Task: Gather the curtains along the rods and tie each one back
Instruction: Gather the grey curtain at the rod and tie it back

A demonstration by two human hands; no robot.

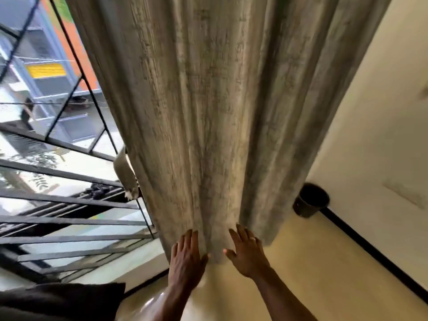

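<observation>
Curtain [208, 112] folds pressed between flat left hand [186, 258] and right hand [246, 253].

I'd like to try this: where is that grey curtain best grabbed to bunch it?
Probably low down, where the curtain narrows into close folds above its hem. Come from both sides and clasp the bundle; the left hand and right hand lie flat, flanking it.
</observation>
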